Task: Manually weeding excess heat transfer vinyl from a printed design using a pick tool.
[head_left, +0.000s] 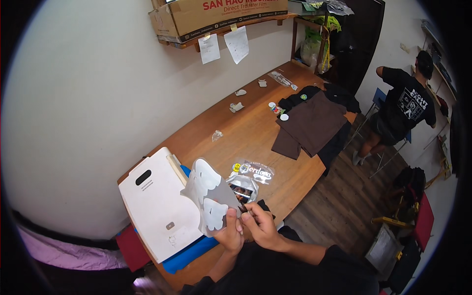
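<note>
A translucent film sheet (pixel 223 193) with white cloud-like printed shapes stands upright and curved above the table's near end. My left hand (pixel 230 233) grips its lower right part, thumb laid over the front. Close beside it, my right hand (pixel 260 227) is closed at the sheet's right edge. A small dark thing shows at those fingertips, too small to name. Just beyond the hands lie a clear transfer film with white lettering (pixel 255 171) and a shiny silver package with a dark middle (pixel 243 189).
Left of my hands, a white lidded machine (pixel 162 206) rests on blue cloth (pixel 189 253). Brown cloth (pixel 312 123) and black garments lie on the wooden table (pixel 236 140), with several film scraps (pixel 237 106) farther back. A cardboard box (pixel 221 19) sits on a wall shelf. A person (pixel 405 98) is at the right.
</note>
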{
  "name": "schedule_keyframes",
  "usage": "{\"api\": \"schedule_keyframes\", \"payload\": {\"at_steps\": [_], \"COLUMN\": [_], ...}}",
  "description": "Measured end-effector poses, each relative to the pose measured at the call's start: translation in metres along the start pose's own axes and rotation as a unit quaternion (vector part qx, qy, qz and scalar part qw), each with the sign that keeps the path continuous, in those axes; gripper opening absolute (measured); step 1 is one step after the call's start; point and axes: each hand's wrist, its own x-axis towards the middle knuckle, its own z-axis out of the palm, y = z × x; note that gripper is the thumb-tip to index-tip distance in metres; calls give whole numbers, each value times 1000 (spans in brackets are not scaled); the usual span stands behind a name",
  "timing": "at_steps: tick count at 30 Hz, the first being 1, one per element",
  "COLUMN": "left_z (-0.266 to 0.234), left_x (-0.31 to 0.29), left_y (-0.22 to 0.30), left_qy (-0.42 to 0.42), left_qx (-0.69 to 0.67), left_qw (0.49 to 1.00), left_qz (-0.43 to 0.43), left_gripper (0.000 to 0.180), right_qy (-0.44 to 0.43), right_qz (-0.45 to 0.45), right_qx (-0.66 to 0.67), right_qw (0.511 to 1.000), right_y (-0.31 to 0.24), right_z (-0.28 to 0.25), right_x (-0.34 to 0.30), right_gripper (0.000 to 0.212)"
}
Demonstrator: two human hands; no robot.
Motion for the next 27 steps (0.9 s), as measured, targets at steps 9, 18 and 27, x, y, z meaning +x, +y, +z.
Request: {"api": "schedule_keyframes", "payload": {"at_steps": [9, 18, 27], "left_z": [3, 4, 6], "left_x": [-1, 0, 1], "left_y": [0, -1, -6], "left_qy": [24, 7, 2], "left_qx": [28, 38, 33], "left_qw": [999, 999, 999], "left_qz": [-2, -8, 6], "left_gripper": [43, 48, 47], "right_qy": [-14, -15, -6], "right_qz": [-6, -11, -25], "right_qx": [4, -2, -25], "right_qw": [1000, 1000, 999], "right_y": [0, 1, -1], "right_z": [-2, -6, -9], "right_x": [4, 7, 10], "right_gripper": [15, 14, 15]}}
